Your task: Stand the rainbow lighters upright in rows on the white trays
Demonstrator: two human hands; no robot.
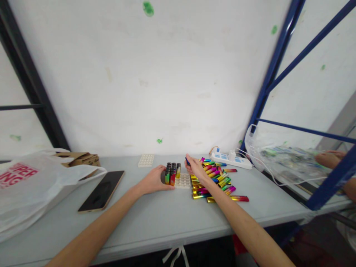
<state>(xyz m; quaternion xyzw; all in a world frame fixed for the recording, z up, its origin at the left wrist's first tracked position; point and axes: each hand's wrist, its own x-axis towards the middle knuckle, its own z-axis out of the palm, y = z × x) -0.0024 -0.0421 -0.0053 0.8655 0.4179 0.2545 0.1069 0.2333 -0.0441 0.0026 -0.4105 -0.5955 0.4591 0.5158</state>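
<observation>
My left hand [154,180] is curved around the left end of a white lighter tray [183,181], thumb along its near side and fingers behind. Several upright lighters [171,174] with black tops and shiny coloured bodies fill the tray's left part; bare sockets show on its right. Just right of the tray and above it, my right hand [196,170] is closed on a lighter [187,161]; only a dark blue end shows. Under and beside that hand lies a loose pile of shiny multicoloured lighters [214,178].
Another white socketed tray [146,160] lies near the wall. A phone [102,191], a plastic bag [41,185] and cardboard [80,159] are on the left. A power strip [232,159] sits behind the pile. Beyond the blue frame [267,89], another person's hand [329,158] is beside plastic bags.
</observation>
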